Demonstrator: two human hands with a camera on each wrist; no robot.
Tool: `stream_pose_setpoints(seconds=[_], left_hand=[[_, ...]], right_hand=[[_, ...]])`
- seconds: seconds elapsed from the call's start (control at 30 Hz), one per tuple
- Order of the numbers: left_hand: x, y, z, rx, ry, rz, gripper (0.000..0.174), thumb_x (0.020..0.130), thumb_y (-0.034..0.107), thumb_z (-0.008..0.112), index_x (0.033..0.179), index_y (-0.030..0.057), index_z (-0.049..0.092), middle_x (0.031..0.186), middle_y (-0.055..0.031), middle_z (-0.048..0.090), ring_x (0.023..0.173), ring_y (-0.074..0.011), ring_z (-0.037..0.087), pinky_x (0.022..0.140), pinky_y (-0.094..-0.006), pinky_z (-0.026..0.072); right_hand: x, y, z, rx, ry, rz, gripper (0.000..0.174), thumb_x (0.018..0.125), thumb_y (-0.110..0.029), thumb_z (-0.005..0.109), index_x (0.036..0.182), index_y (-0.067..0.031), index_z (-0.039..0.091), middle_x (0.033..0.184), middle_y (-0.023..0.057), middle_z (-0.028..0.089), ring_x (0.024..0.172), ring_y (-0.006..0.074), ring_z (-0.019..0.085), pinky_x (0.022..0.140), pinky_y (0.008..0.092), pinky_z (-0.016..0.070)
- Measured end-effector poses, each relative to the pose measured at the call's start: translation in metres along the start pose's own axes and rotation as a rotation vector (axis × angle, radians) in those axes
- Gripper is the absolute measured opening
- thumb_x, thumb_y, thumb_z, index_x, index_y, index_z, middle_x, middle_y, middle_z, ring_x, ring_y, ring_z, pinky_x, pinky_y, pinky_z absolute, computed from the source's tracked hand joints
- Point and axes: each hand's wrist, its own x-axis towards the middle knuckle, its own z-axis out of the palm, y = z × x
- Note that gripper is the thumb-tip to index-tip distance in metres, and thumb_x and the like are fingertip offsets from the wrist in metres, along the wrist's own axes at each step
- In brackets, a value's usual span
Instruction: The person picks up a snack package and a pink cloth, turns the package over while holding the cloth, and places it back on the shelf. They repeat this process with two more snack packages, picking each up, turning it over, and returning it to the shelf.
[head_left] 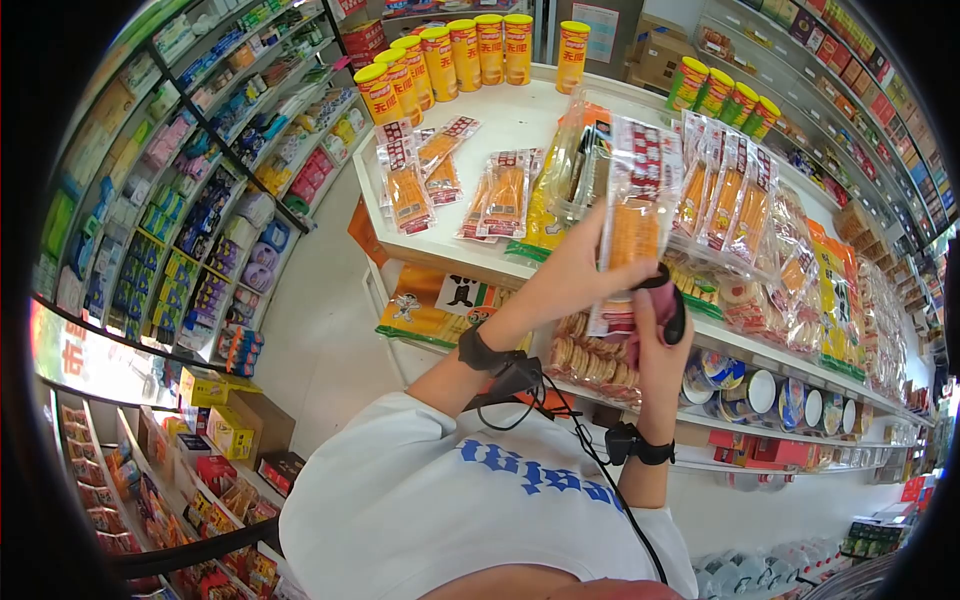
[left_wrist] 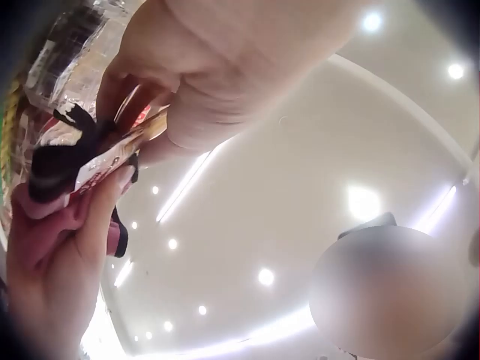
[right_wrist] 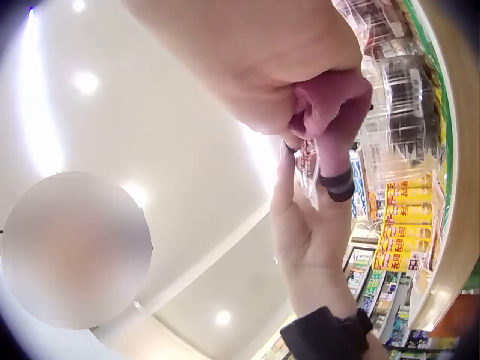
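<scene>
My left hand (head_left: 575, 275) grips a clear packet of orange snack sticks (head_left: 635, 225) with red and white print, held upright over the display table. In my right hand (head_left: 662, 355) is a bunched pink cloth (head_left: 657, 297) with black edging, held against the packet's lower end. The left wrist view has the left hand (left_wrist: 217, 67) above and the right hand (left_wrist: 79, 255) below, with the cloth (left_wrist: 56, 232) at the packet's edge. From the right wrist, the pink cloth (right_wrist: 337, 105) wraps about the right hand's fingers, and the left hand (right_wrist: 311, 232) faces it.
On the table (head_left: 505, 110), similar packets (head_left: 405, 180) lie at the left and more packets (head_left: 730, 190) stand at the right. Yellow canisters (head_left: 465, 55) line the back; green-yellow canisters (head_left: 725, 95) stand at the right. Bagged snacks (head_left: 595, 355) fill the shelf below. Stocked shelves (head_left: 190, 210) rise left.
</scene>
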Motion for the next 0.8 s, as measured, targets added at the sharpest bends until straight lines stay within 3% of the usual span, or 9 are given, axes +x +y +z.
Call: stream_pose_setpoints(seconds=[0.07, 0.2, 0.33, 0.4, 0.47, 0.53, 0.63, 0.73, 0.8], left_hand=[[-0.004, -0.006, 0.0, 0.042, -0.03, 0.04, 0.053, 0.091, 0.011, 0.07, 0.137, 0.0006, 0.046, 0.122, -0.0066, 0.061, 0.111, -0.0117, 0.058, 0.095, -0.029, 0.0486], [-0.006, 0.002, -0.016, -0.138, 0.051, -0.04, 0.06, 0.09, 0.008, 0.071, 0.141, -0.0003, 0.041, 0.125, -0.0089, 0.061, 0.112, -0.015, 0.061, 0.094, -0.031, 0.0512], [0.001, 0.025, -0.064, -0.072, 0.388, -0.05, 0.058, 0.089, 0.007, 0.072, 0.137, -0.0031, 0.041, 0.116, -0.0155, 0.066, 0.1, -0.0165, 0.067, 0.083, -0.0293, 0.0563], [0.007, 0.008, -0.11, 0.206, 0.552, -0.069, 0.056, 0.088, 0.008, 0.072, 0.134, -0.0045, 0.043, 0.107, -0.0159, 0.069, 0.094, -0.0166, 0.068, 0.079, -0.0279, 0.0568], [0.009, -0.021, -0.162, 0.211, 0.57, 0.111, 0.056, 0.088, 0.011, 0.073, 0.133, -0.0059, 0.044, 0.102, -0.0156, 0.07, 0.091, -0.0163, 0.069, 0.076, -0.028, 0.0566], [0.004, -0.051, -0.22, 0.654, 0.648, 0.111, 0.059, 0.085, 0.013, 0.075, 0.132, -0.0054, 0.045, 0.101, -0.0163, 0.07, 0.09, -0.0175, 0.069, 0.074, -0.0285, 0.0556], [-0.009, -0.07, -0.259, 0.865, 0.767, -0.065, 0.062, 0.081, 0.012, 0.076, 0.133, -0.0034, 0.046, 0.105, -0.0178, 0.069, 0.089, -0.0231, 0.069, 0.074, -0.0307, 0.0547], [-0.024, -0.095, -0.285, 0.99, 0.791, -0.041, 0.058, 0.078, 0.008, 0.073, 0.129, -0.0052, 0.049, 0.112, -0.0256, 0.063, 0.104, -0.0405, 0.062, 0.088, -0.0419, 0.0507], [-0.032, -0.099, -0.277, 1.265, 0.845, -0.115, 0.059, 0.078, 0.007, 0.072, 0.131, -0.0047, 0.048, 0.115, -0.0262, 0.06, 0.11, -0.0414, 0.058, 0.094, -0.043, 0.0468]], right_hand=[[0.0, -0.014, 0.001, 0.077, 0.048, 0.03, 0.027, 0.092, -0.014, 0.071, 0.114, -0.0005, 0.062, 0.09, 0.0009, 0.066, 0.069, 0.0024, 0.058, 0.059, 0.0181, 0.0446], [0.0, -0.004, 0.001, -0.16, -0.009, -0.26, 0.022, 0.09, -0.011, 0.072, 0.106, -0.0004, 0.062, 0.093, 0.0015, 0.064, 0.086, 0.0059, 0.057, 0.076, 0.0205, 0.0451], [-0.001, 0.011, -0.005, -0.029, 0.04, -0.224, 0.018, 0.091, -0.013, 0.071, 0.102, -0.0016, 0.064, 0.093, -0.0008, 0.065, 0.085, 0.0045, 0.056, 0.072, 0.0194, 0.0437], [0.0, 0.012, -0.012, 0.015, 0.063, -0.17, 0.018, 0.091, -0.013, 0.071, 0.103, -0.0021, 0.064, 0.094, -0.0007, 0.065, 0.085, 0.0042, 0.056, 0.072, 0.0193, 0.0435], [-0.002, 0.008, -0.013, 0.061, 0.094, -0.143, 0.018, 0.092, -0.013, 0.07, 0.105, -0.0024, 0.065, 0.093, -0.0008, 0.067, 0.084, 0.0039, 0.058, 0.072, 0.019, 0.0436], [0.001, 0.012, -0.014, 0.078, 0.114, -0.155, 0.018, 0.092, -0.013, 0.07, 0.105, -0.0022, 0.065, 0.093, -0.0011, 0.067, 0.083, 0.0039, 0.058, 0.071, 0.0185, 0.0432], [0.002, 0.013, -0.016, 0.101, 0.115, -0.162, 0.018, 0.093, -0.014, 0.069, 0.105, -0.0018, 0.065, 0.092, -0.0012, 0.067, 0.082, 0.0039, 0.058, 0.071, 0.0183, 0.043], [0.003, 0.014, -0.017, 0.106, 0.107, -0.157, 0.019, 0.093, -0.016, 0.069, 0.105, -0.0018, 0.065, 0.093, -0.001, 0.067, 0.082, 0.0039, 0.057, 0.071, 0.0183, 0.0427], [0.004, 0.016, -0.019, 0.116, 0.104, -0.145, 0.019, 0.093, -0.016, 0.07, 0.104, -0.0021, 0.065, 0.093, -0.001, 0.067, 0.081, 0.0038, 0.057, 0.071, 0.0183, 0.0426]])
